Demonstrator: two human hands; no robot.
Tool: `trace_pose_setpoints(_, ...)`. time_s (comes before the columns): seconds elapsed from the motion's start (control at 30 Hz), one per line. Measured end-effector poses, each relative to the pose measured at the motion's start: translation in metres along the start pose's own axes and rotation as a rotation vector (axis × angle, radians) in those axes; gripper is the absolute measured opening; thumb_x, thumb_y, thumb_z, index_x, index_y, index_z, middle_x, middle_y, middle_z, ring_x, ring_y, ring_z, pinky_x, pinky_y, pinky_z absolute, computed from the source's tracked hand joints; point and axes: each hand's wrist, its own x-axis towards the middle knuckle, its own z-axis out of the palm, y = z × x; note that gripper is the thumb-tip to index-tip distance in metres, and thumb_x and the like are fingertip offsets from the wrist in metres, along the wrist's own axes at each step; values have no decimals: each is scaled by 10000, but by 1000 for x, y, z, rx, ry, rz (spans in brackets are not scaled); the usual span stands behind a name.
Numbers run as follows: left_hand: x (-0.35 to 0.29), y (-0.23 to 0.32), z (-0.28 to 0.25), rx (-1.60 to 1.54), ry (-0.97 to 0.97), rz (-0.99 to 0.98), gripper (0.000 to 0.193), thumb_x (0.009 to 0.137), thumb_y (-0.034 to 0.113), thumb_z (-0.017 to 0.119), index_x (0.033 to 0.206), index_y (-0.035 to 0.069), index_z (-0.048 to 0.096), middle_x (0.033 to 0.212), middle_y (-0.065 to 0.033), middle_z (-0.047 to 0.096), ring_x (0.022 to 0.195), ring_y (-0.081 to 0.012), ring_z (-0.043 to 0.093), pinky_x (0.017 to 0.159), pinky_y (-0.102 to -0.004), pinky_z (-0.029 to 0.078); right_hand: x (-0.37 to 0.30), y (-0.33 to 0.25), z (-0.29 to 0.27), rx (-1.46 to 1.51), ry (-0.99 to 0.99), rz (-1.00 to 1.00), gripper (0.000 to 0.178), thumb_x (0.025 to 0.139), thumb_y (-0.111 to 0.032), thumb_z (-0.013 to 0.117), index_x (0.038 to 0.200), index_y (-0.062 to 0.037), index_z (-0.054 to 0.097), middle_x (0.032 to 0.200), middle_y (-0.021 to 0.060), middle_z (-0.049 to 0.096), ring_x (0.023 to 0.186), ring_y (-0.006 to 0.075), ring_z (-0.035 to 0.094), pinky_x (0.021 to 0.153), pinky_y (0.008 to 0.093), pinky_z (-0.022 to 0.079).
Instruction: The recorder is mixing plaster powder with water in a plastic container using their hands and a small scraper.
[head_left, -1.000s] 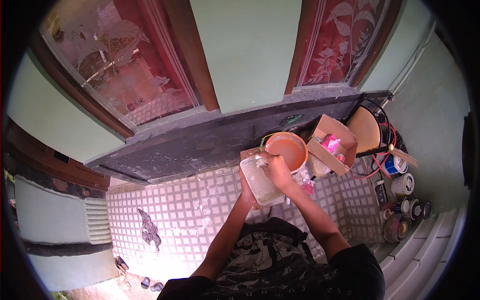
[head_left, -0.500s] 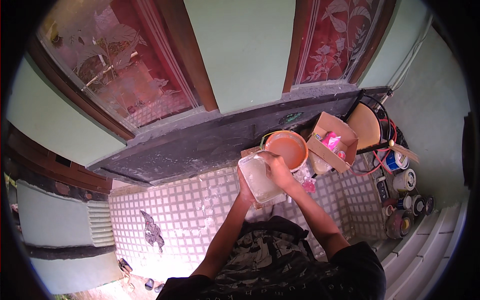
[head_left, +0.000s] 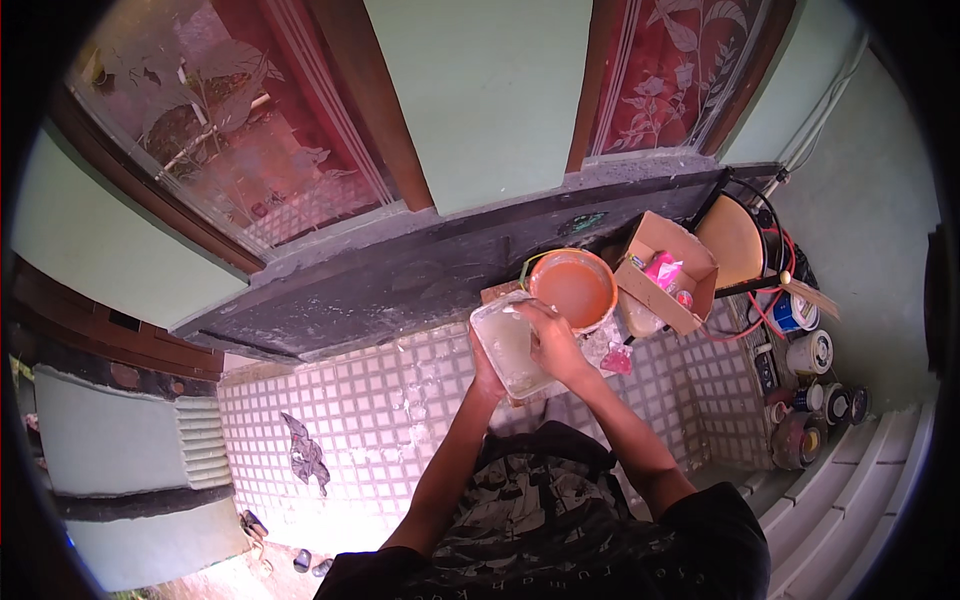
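My left hand (head_left: pixel 486 376) grips a white translucent plastic container (head_left: pixel 512 352) along its left side and from beneath. The container is tilted, with its open side toward me. My right hand (head_left: pixel 556 342) reaches over its right part, fingers bent together near the far rim. Something small and whitish shows at those fingertips, too small to name. Just beyond my right hand stands an orange bucket (head_left: pixel 572 290) with cloudy orange-looking liquid in it and a greenish handle. Part of a brown block or board (head_left: pixel 500 291) shows under the container.
Right of the bucket, an open cardboard box (head_left: pixel 668 275) holds a pink packet. A chair (head_left: pixel 728 240) stands behind it. Several paint cans (head_left: pixel 808 352) line the right wall by white steps. A dark rag (head_left: pixel 305 455) lies on the tiled floor at left. Slippers (head_left: pixel 302 561) lie lower left.
The container has shifted slightly left and toward the wall. My right hand stays over it, its fingers a little lower against the container. The view has tilted slightly.
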Motion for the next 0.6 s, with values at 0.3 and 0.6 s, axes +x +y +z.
trace_pose_setpoints(0.3,0,6,-6,6,-129,-14,898,797,780,331,1401,116,345,1345,-117,465,1176,-297,512,990,-454,425,-19,1,1,-65,-338,-115,343,646,19,662,967,-99,680,1175,189,546,1146,378,493,1018,433,369)
trace_pose_setpoints(0.6,0,22,14,42,-56,-104,893,803,788,271,1377,114,387,1321,-114,495,1179,-297,506,996,-451,413,-31,7,-8,-135,-237,-173,365,656,37,632,1001,-79,657,1106,174,518,1041,372,519,926,439,410)
